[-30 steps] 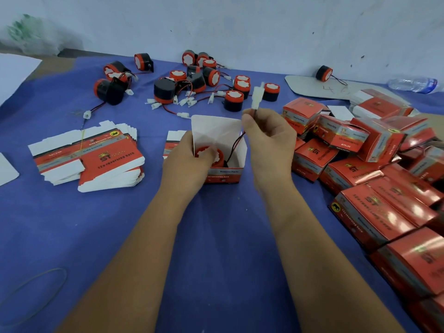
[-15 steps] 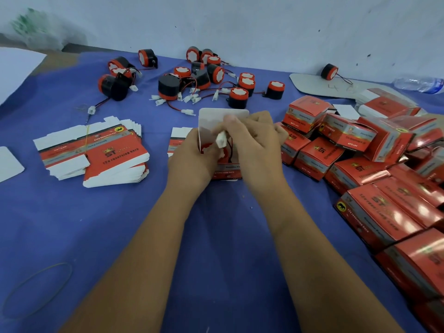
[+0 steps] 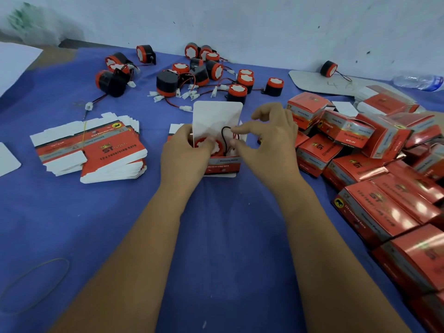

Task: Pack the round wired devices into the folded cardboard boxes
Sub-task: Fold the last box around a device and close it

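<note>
While left hand grips open box, orange-faced round device inside

1. The open box is thin cardboard, printed red outside, plain matt white on the inside of its raised flap.
2. The packed boxes have a glossy red print that throws bright glare.
3. The flat box blanks are the same printed card, with white edges.
4. The loose devices look like black plastic with red rims and white faces; their wires end in white plastic plugs.
5. The table cover is matt blue.
6. The bottle is clear plastic.
</note>
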### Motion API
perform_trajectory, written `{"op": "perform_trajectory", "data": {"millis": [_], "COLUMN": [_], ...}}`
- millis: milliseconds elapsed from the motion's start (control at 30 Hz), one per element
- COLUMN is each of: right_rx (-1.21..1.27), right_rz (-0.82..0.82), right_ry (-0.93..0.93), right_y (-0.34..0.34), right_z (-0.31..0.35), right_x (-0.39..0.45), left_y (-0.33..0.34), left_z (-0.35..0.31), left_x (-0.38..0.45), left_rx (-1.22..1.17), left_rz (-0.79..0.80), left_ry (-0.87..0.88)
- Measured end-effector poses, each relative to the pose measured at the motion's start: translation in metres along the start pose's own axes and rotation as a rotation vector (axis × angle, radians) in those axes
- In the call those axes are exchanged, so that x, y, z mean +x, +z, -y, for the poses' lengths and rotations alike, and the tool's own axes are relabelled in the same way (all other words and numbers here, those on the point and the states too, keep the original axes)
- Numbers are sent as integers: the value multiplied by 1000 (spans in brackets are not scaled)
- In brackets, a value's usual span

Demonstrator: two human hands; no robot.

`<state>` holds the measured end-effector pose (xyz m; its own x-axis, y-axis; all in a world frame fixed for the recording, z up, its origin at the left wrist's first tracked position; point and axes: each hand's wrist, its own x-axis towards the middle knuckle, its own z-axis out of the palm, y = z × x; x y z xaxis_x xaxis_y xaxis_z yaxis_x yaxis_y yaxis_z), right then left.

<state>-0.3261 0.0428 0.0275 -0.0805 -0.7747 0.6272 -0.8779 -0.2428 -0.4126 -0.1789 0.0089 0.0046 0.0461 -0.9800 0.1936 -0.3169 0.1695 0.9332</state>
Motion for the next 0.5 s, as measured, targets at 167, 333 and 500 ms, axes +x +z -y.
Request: {"op": "perform_trajectory", "data": {"millis": [167,333,500], "right_rx": [140,343,525], "right_rz": [98,190,241], "right_ry": [-64,21,279], "right_y": [-3,6,8], "right_z": [4,12,6], "right_x": [3,-6,-4], "left_y": [1,-3,-19], "left_z": [3,-3,-6], "left_x": [1,-1,2], "left_rx": [-19,-210,-278], "left_rz": [26,195,242], "left_ry": [8,-53,5]}}
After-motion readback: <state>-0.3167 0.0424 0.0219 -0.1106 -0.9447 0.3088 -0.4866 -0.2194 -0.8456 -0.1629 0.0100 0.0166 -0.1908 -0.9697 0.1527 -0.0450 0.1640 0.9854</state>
